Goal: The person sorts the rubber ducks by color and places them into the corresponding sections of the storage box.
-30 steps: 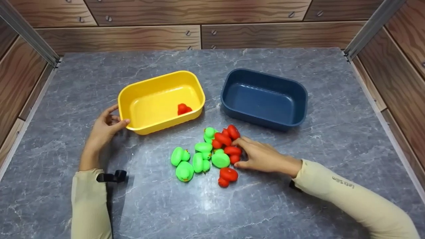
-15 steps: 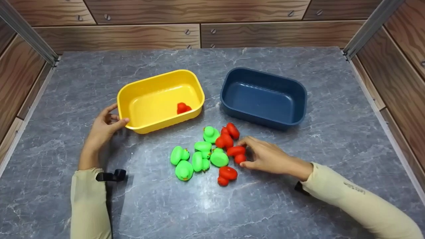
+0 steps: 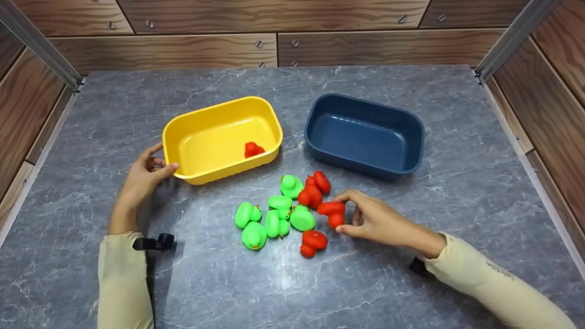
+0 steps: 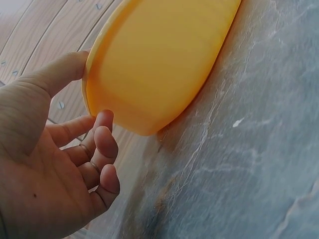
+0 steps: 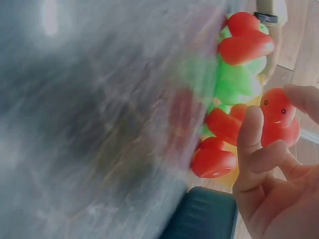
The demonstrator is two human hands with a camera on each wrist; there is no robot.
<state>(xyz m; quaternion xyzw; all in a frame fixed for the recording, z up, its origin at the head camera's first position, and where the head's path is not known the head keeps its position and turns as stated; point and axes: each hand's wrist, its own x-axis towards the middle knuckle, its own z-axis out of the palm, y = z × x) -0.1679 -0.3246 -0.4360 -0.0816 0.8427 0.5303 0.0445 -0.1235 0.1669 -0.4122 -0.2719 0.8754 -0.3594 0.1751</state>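
My left hand (image 3: 144, 178) holds the near left corner of the yellow bin (image 3: 205, 146), thumb and fingers at its rim. In the left wrist view its other fingers curl loosely below the rim. Inside that bin lies one red rubber duck (image 3: 252, 150). My right hand (image 3: 386, 221) pinches another red duck (image 3: 332, 214) between thumb and fingers, at the right side of the duck cluster. The right wrist view shows this duck's face (image 5: 276, 107) between the fingertips. Beside it are three more red ducks, the nearest one (image 3: 314, 241) apart from the other two (image 3: 311, 196).
Several green ducks (image 3: 273, 223) lie close together left of the red ones, some tipped over. A dark blue bin (image 3: 361, 141) with nothing in it stands behind, right of the yellow bin. Wood-patterned walls (image 3: 183, 52) enclose the grey marbled table (image 3: 219, 283).
My right hand has drawn one red duck rightward, away from the green ducks. A neighbouring red duck has turned slightly. My left hand stays at the yellow bin.
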